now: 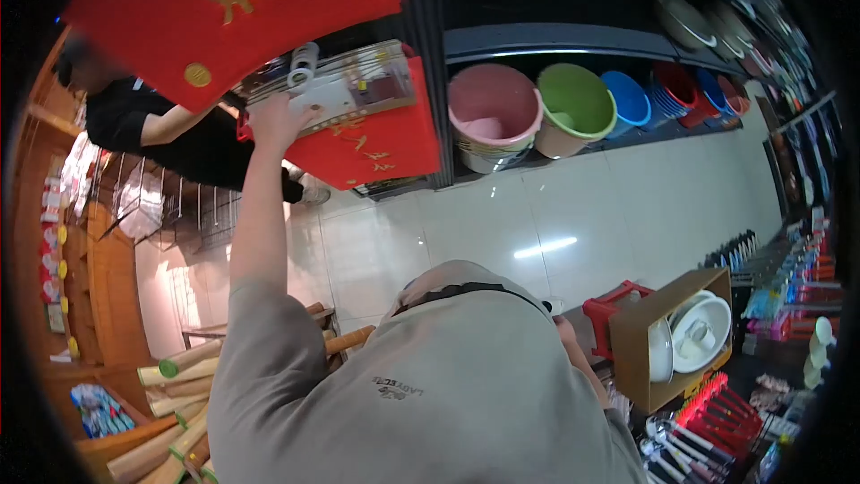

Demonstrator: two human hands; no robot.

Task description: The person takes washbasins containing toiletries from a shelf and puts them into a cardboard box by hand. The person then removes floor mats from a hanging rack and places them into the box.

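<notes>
My left hand (276, 121) reaches up to a shelf on the left and rests against a white flat packet (333, 100). Its thumb is spread away from the other fingers, whose tips are partly hidden among the goods. Clear rings or rolls (303, 67) stand just beyond the fingertips. Below hangs a red panel with gold characters (385, 145), and a larger red sheet (242, 13) is above. Only a bit of my right hand (563, 330) shows beside my body, near a small dark thing I cannot make out; its fingers are hidden.
Another person in black (170, 134) stands at the left, an arm near the red sheet. Pink (495, 103) and green (576, 99) buckets line a low shelf. A cardboard box (634, 350) of white ware sits at right. Bamboo-like poles (184, 381) lie lower left.
</notes>
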